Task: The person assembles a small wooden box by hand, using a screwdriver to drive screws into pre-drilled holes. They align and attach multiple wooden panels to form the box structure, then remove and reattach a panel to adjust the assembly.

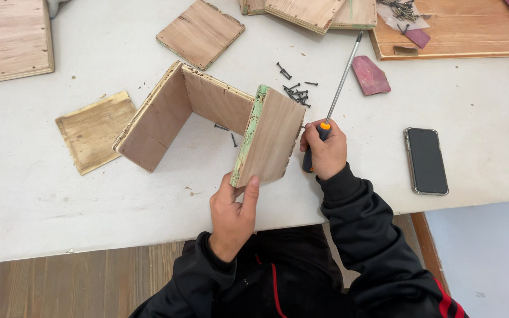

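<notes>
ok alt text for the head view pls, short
A person's left hand steadies a three-sided plywood frame standing on a white table, while the right hand grips a screwdriver beside it. Loose black screws, a phone and spare wood panels lie around.

Left hand (232, 217) pinches with thumb and fingers (225, 189) raised; right hand (325, 150) is curled into a tight fist.
</notes>
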